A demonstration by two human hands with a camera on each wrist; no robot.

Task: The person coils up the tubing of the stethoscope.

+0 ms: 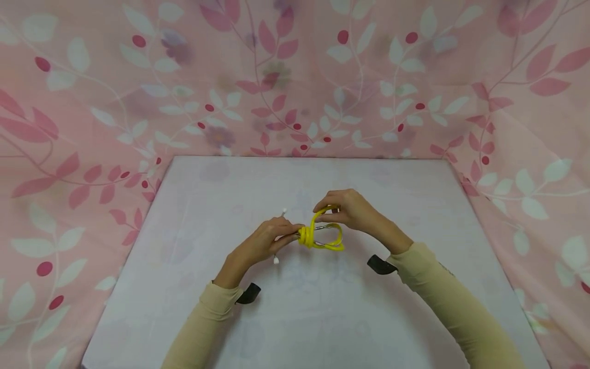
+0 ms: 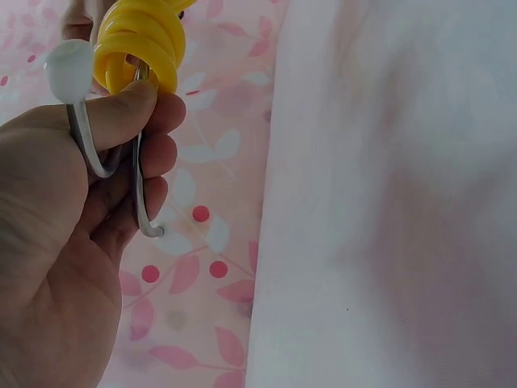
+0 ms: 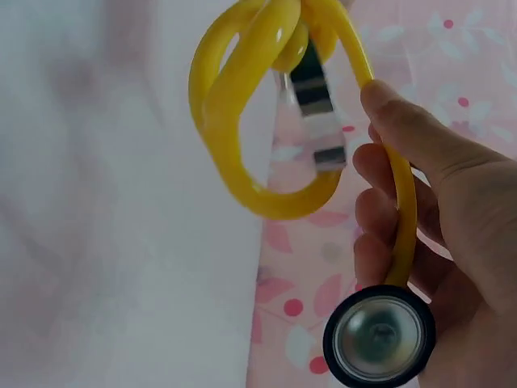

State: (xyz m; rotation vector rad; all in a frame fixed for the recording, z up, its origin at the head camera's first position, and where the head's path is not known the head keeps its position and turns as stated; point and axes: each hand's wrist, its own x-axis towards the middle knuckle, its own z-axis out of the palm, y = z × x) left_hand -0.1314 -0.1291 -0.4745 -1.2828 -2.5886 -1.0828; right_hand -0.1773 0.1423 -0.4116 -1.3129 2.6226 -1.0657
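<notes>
A stethoscope with yellow tubing (image 1: 306, 237) is held up over the table between both hands. Its tubing is wound in several turns round the metal ear tubes (image 2: 137, 178), and a loop of it (image 3: 230, 153) sticks out to the right. My left hand (image 1: 269, 238) pinches the ear tubes just beside the coil, thumb against fingers. White ear tips (image 1: 276, 260) stick out on either side of that hand. With curled fingers, my right hand (image 1: 355, 210) holds the free end of the tubing. The round chest piece (image 3: 380, 335) hangs at that end, below the fingers.
Beneath the hands lies a white-covered table (image 1: 299, 318). Pink cloth with a leaf print (image 1: 295, 77) hangs behind it and along both sides. A dark wrist mount shows below each sleeve cuff (image 1: 216, 300).
</notes>
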